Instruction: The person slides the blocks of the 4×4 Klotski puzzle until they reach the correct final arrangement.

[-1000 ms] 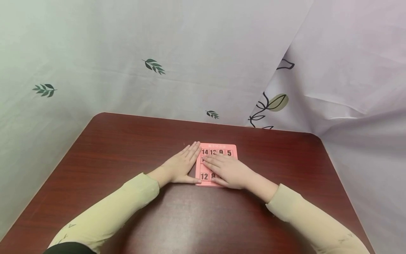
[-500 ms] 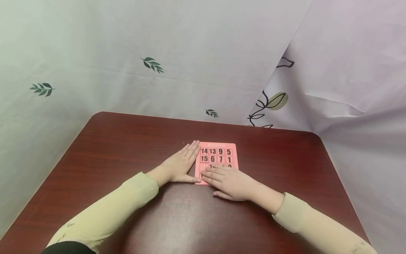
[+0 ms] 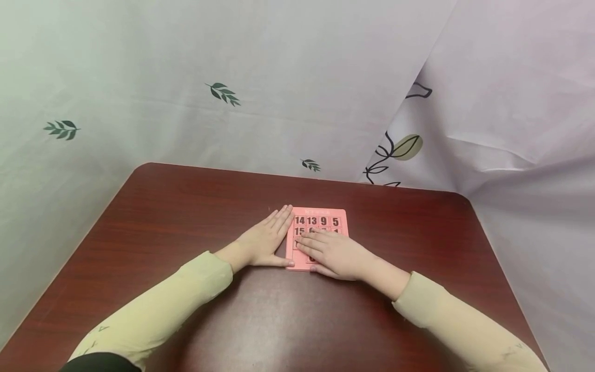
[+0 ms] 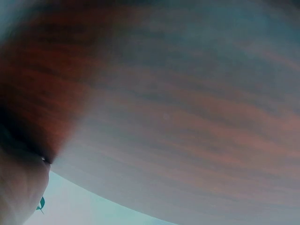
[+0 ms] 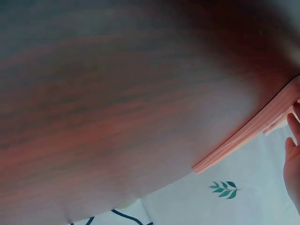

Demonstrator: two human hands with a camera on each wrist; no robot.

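A pink number slide puzzle (image 3: 321, 211) lies flat on the table, its top row reading 14, 13, 9, 5. My left hand (image 3: 264, 242) rests along its left side, fingers stretched along the edge and the thumb at the near left corner. Over the lower tiles lies my right hand (image 3: 343, 253), fingers straight and fingertips on the left column around the third row. It hides most of the right and lower tiles. An unfilled slot shows at the lower left. In the right wrist view the board's pink side edge (image 5: 243, 132) runs toward some fingers (image 5: 293, 126).
The dark red wooden table (image 3: 209, 201) has rounded far corners. Pale curtains (image 3: 279, 77) with leaf prints hang behind it and along both sides. The left wrist view mostly holds blurred tabletop (image 4: 178, 122), with part of a hand (image 4: 23, 185) at lower left.
My right hand came nearer to me, then went back up the board. The lower-left tile slid up a row, so the gap is now in the bottom-left corner. The left hand stayed put.
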